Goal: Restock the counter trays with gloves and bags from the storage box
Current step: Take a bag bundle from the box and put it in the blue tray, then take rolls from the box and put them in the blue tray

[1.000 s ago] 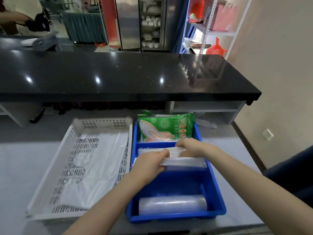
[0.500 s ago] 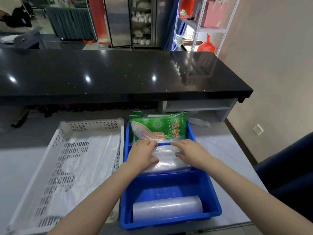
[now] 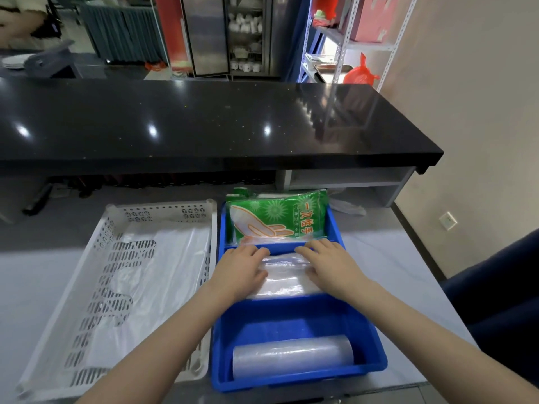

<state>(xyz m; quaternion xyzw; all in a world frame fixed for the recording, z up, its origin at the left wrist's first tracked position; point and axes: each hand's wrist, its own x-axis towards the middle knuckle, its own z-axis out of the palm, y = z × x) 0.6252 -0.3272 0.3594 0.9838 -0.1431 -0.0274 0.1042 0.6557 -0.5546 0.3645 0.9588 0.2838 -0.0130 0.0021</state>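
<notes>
Biggest thing in view is the black bar top (image 3: 204,126), running across well beyond your fingers (image 3: 309,248). Below it is the grey counter (image 3: 43,272) that everything sits on. Left of your left fingers there's the white tray (image 3: 163,208) with holes in its walls, and a flat layer of white plastic bags (image 3: 163,266) lying in it. Touching its right side is the blue tray (image 3: 294,319), and that's the one you're reaching into.

Just past your fingertips, behind a blue divider, a green glove pack (image 3: 277,217) leans up against the far wall. Right under your palms is a flat pack of clear bags (image 3: 283,277), in the middle part of the blue tray. Closer to you than your wrists, a roll of clear bags (image 3: 291,354) lies on its side against the near wall. Can't tell if there's a divider between the roll and the pack.

Your left hand (image 3: 242,269) and right hand (image 3: 329,263) both lie on top of that clear pack, one at each end. The fingers are laid out fairly straight and pressing down on it, not curled around anything.
</notes>
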